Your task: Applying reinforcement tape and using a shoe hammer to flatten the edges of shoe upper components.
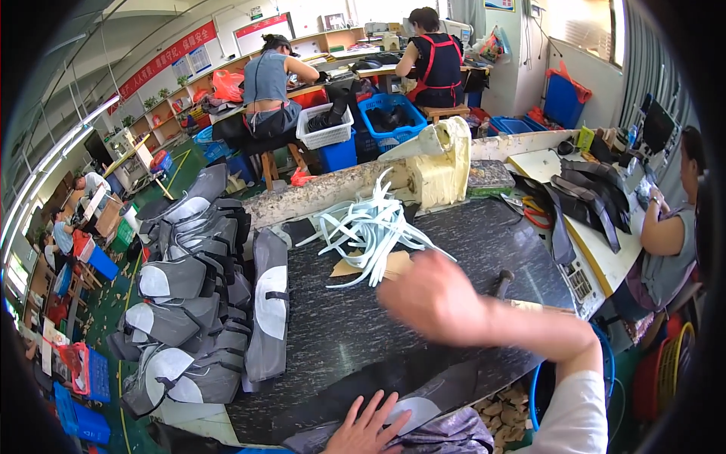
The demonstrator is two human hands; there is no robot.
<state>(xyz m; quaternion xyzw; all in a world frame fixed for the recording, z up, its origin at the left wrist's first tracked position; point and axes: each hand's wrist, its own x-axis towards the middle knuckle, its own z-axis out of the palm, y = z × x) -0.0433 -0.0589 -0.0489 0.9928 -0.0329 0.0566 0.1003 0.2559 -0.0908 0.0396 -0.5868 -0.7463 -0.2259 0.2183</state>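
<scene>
My left hand (365, 425) lies flat with fingers spread on a dark grey material piece (446, 390) at the table's near edge. That piece has a rounded light grey patch and looks like part of a shoe upper. My right hand (435, 299) is above the middle of the dark table, smeared by motion, so its fingers and anything in them cannot be made out. Just beyond it lies a tangled heap of pale strips (370, 234) over some tan card (397, 265). A hammer (504, 284) is to the right of that hand.
At the left are piled several grey upper pieces (178, 280), with one lone piece (266, 303) beside them. A yellowish covered machine part (442, 166) rises at the back. Orange-handled scissors (535, 213) lie far right. A co-worker (673, 227) sits at the right-hand table.
</scene>
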